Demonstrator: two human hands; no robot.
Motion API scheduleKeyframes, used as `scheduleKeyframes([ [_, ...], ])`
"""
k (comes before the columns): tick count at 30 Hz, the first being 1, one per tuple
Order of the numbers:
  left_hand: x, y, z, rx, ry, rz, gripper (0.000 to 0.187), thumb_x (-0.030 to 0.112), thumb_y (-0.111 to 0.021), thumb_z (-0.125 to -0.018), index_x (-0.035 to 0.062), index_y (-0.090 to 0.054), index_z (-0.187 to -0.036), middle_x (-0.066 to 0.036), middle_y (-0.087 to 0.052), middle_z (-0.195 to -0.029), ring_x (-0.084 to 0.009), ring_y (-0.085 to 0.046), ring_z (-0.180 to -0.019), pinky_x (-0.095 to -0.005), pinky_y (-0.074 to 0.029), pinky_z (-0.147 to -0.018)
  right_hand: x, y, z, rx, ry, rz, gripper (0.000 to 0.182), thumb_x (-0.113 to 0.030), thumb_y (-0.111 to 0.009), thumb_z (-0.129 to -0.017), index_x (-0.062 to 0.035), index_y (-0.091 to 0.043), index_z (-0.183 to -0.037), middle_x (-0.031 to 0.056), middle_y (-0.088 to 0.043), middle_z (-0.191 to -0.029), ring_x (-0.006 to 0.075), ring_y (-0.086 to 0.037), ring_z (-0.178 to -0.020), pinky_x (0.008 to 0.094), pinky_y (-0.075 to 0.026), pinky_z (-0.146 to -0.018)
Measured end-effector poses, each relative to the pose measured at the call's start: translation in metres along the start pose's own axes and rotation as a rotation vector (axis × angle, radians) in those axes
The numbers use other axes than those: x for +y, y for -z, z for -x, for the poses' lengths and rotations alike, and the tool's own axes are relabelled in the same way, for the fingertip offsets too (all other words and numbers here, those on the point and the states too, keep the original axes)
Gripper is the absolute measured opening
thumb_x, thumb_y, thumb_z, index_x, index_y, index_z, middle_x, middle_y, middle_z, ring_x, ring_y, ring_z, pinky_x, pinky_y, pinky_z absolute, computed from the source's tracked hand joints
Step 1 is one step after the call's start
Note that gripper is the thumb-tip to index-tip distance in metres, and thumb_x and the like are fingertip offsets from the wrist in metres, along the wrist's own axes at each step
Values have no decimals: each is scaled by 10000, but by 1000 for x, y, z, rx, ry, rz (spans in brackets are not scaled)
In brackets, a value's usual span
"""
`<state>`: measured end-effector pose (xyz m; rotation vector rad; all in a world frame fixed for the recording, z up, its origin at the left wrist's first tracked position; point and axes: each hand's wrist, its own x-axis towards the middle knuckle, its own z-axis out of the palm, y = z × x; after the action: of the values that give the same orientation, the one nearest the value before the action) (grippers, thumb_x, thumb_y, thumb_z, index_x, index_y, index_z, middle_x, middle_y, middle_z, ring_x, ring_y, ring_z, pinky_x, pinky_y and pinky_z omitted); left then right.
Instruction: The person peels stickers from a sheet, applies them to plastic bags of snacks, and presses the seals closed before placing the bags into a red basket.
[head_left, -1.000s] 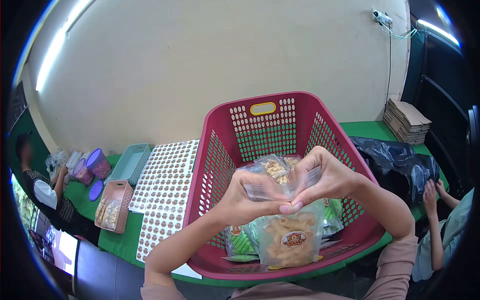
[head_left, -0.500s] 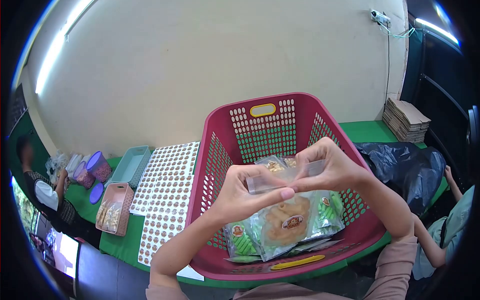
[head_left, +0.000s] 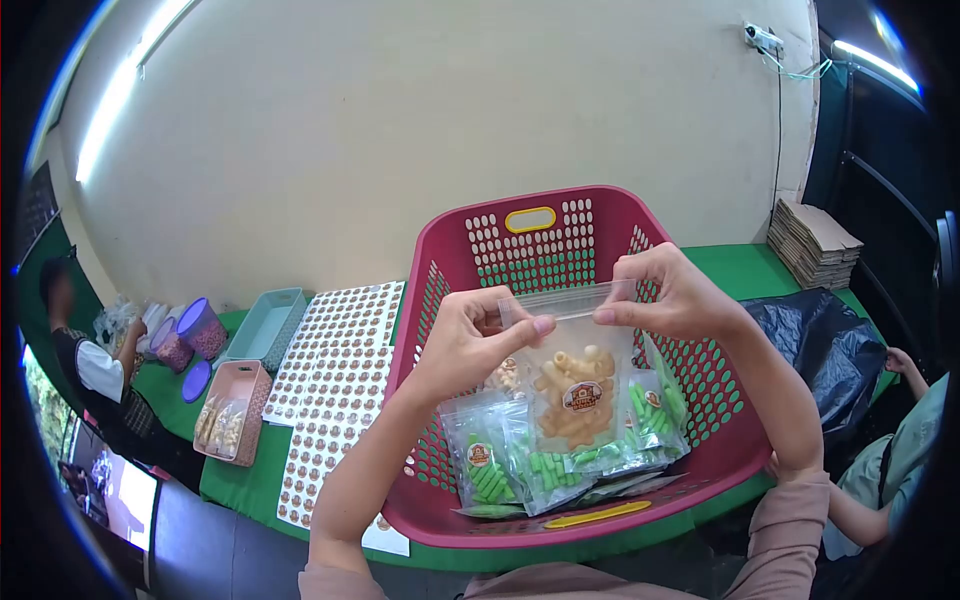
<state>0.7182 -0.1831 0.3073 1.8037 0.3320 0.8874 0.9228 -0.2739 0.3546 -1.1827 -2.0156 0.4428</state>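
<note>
Above the maroon basket (head_left: 640, 205) hangs a clear zip bag of pale, curved snacks (head_left: 578, 385) with a round brown sticker. Its upper left edge is pinched between the thumb and fingers of my left hand (head_left: 470, 335). The thumb and fingers of my right hand (head_left: 670, 295) pinch the upper right edge. The bag is upright, its top strip stretched between both hands. Beneath it in the basket lie several clear bags of green snacks (head_left: 490, 480), also with stickers.
Left of the basket are sticker sheets (head_left: 330, 400), a pink tray (head_left: 235, 455) with bags, a teal tray (head_left: 265, 330) and tubs (head_left: 203, 330). Black plastic (head_left: 810, 350) and stacked cardboard (head_left: 815, 245) lie right. A person (head_left: 95, 370) stands far left; another person's arm (head_left: 908, 372) shows right.
My hands have moved apart and slightly up, straightening the bag's top. The bag now hangs higher and more upright. The right-hand person's hand has moved slightly down.
</note>
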Motion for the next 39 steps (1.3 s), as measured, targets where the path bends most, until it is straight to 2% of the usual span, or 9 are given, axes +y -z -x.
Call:
scheduleKeyframes([
  [6,-8,8,-2,98,-4,-266,249,209,-678,-718,11,-543,-649,40,-475,-527,-12,-444,-496,-160,-347,-439,0,-8,-2,28,5,201,247,-161,-625,-749,3,-531,-590,13,-461,-517,49,-418,-539,243,-320,-453],
  [11,-7,-9,-1,246,-244,18,570,238,-688,-699,-14,-417,-1133,-141,-478,-1041,-167,-495,-953,-265,-452,-780,-7,-31,-2,394,4,-121,145,-103,-552,-786,32,-585,-828,74,-543,-758,115,-521,-735,257,-431,-579],
  [12,-2,-6,2,75,-159,-16,806,261,-695,-687,-12,-223,-1281,-205,-288,-1262,-260,-324,-1172,-356,-329,-951,-7,-33,-3,357,33,-52,190,-98,-534,-798,36,-574,-927,109,-569,-873,155,-554,-807,259,-452,-697],
  [16,-8,-23,12,-24,-328,-71,785,329,-612,-760,-38,-176,-1300,-181,-251,-1319,-259,-284,-1204,-357,-274,-976,0,-56,2,60,221,-71,426,-242,-466,-854,-12,-408,-1207,180,-547,-1025,223,-496,-1016,327,-369,-873],
  [21,-9,-8,1,-21,-4,384,489,332,-336,-906,-25,-340,-1240,-129,-449,-1188,-164,-437,-1078,-306,-349,-914,0,-40,1,236,139,-191,245,-200,-516,-834,-10,-517,-990,145,-554,-992,196,-516,-951,343,-402,-827],
  [24,2,-8,7,25,37,362,360,260,-387,-900,-5,-454,-1134,-114,-579,-979,-168,-547,-927,-287,-423,-833,-3,-38,0,511,35,-48,288,-180,-547,-817,2,-509,-1037,122,-556,-1002,167,-510,-958,343,-403,-831],
  [29,5,-23,12,-23,-16,399,115,116,-529,-833,18,-531,-772,-125,-600,-873,-191,-592,-830,-276,-474,-741,-7,-37,0,-36,-132,-520,277,-200,-547,-823,15,-549,-997,102,-562,-999,129,-496,-953,308,-396,-839],
  [35,1,-13,11,143,-9,-42,206,132,-672,-728,31,-533,-614,-42,-598,-627,-51,-547,-583,-177,-436,-524,-1,-36,3,140,-38,-75,214,-181,-613,-775,17,-598,-693,22,-570,-605,60,-519,-581,229,-427,-524],
  [39,-4,-7,9,83,-58,13,198,155,-657,-745,14,-559,-647,-67,-613,-657,-71,-564,-605,-208,-459,-546,4,-32,0,203,-30,-49,396,-200,-678,-723,-56,-393,-488,-55,-377,-477,6,-307,-446,200,-237,-379],
])
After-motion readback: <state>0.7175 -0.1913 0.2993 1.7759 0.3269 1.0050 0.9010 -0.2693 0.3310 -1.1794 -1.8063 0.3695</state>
